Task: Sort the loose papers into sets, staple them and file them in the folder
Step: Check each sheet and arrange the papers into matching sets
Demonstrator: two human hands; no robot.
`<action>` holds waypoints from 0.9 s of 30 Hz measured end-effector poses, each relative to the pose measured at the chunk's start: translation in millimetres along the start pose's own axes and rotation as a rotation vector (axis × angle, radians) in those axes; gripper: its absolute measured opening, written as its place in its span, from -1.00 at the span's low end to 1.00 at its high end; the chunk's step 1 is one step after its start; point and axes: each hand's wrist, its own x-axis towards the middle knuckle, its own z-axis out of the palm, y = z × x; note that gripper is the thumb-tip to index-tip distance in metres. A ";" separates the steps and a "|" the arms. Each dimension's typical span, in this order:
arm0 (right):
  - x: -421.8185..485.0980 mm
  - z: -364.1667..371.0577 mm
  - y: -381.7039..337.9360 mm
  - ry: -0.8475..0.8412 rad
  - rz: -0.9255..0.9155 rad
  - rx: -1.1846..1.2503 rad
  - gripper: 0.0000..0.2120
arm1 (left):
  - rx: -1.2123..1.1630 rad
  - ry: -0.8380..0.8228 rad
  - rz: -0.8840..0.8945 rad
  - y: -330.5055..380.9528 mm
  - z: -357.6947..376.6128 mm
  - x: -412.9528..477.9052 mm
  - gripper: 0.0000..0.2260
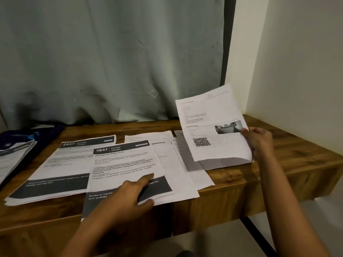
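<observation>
At the far left a dark blue folder (48, 134) lies on the wooden table (297, 154), with a fanned bundle of printed sheets (16, 153) on top of it. Just right of it sits a stack headed "2437" (61, 167), squared up and reaching the near edge of the table.

Overlapping that stack's right side is a sheet headed "2641" (126, 164), whose near end hangs over the table edge. The left hand (130, 193) lies on its lower part with straight fingers, the index finger pointing to the far right across the text. The thumb is at the sheet's near edge; whether it is above or under the paper I cannot tell.

Right of this, plain white sheets (167, 149) lie spread and overlapping, running on to more loose pages (200, 173) near the middle of the table.

Above those pages the right hand (259, 141) grasps a few sheets (213, 127) by their right edge, thumb on the front. They stand tilted up, and the front page shows a small photo and a QR code.

A pale curtain (111, 52) hangs behind the table, and a white wall (297, 52) stands on the right.
</observation>
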 end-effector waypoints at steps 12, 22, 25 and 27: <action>-30.8 44.9 36.1 -0.083 -0.034 -0.241 -0.87 | -0.265 0.632 -0.094 12.1 15.1 -6.5 -0.73; -70.9 99.3 44.7 -0.210 -0.053 -0.260 -0.78 | -0.147 0.779 0.059 15.9 19.3 -9.3 -0.77; -86.7 113.0 48.5 -0.282 -0.089 -0.271 -0.75 | -0.059 0.724 0.114 12.8 24.0 -4.2 -0.73; -95.8 118.3 49.4 -0.337 -0.140 -0.303 -0.72 | 0.037 0.666 0.123 10.9 28.5 -1.6 -0.69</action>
